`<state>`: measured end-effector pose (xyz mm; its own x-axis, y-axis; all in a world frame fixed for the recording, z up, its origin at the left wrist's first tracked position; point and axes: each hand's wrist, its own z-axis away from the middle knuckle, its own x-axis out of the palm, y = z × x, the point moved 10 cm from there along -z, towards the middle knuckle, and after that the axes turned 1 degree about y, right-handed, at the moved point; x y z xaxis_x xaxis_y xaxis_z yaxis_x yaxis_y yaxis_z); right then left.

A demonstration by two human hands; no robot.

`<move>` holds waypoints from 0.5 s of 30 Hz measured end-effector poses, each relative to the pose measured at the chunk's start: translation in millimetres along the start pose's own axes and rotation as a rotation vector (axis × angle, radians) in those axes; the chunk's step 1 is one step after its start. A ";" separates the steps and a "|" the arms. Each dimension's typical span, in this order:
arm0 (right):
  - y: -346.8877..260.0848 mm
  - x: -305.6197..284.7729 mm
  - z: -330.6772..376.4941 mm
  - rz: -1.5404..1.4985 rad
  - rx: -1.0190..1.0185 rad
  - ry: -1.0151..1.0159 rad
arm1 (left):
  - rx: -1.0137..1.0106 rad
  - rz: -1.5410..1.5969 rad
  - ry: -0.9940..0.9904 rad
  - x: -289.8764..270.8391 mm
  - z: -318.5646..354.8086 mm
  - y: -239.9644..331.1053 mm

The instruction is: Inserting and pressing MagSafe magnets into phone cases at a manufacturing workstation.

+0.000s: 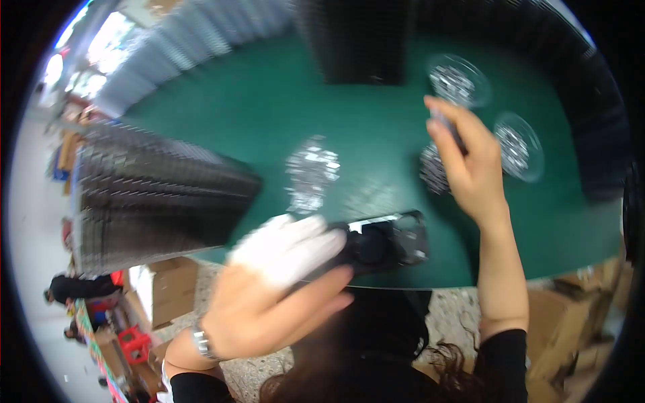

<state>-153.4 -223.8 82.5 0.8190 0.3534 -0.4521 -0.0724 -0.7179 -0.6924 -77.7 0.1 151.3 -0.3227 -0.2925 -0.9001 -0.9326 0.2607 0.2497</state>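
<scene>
My left hand (275, 275), with white covering on its fingers and a metal watch on its wrist, is closed around the left end of a black phone case (410, 238) at the table's near edge. Its fingers are smeared by motion. In the middle of the case is a dark round part (371, 243). My right hand (470, 158) is raised over the right side, thumb and fingertips curled towards each other around something greyish that I cannot make out. Beneath it lies a heap of small dark metallic pieces (433, 171), partly hidden by the hand.
Loose shiny pieces (312, 171) lie mid-left on the green table (376, 134). Two clear round dishes (480, 91) (534, 168) hold similar pieces. Tall stacks of dark flat items stand at left (161, 201) and back (356, 40); more line the far rim. Cardboard boxes (164, 289) sit below.
</scene>
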 end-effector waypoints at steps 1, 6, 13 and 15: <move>17.8 -12.2 -2.3 -0.043 0.172 -0.006 | -0.076 0.029 -0.114 42.2 -0.2 -2.0; 38.6 -55.1 46.7 0.141 0.243 -0.193 | -0.162 0.084 -0.383 130.0 -10.1 -10.9; 48.2 -39.3 93.9 0.255 0.287 -0.284 | -0.225 0.159 -0.351 130.7 -8.8 -18.0; 45.0 -34.6 91.7 0.319 0.227 -0.308 | -0.238 0.195 -0.331 129.4 -9.8 -25.4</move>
<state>-237.2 -213.3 15.5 0.5321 0.3224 -0.7829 -0.4422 -0.6827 -0.5816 -97.3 -53.4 32.0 -0.4634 0.0614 -0.8840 -0.8830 0.0517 0.4665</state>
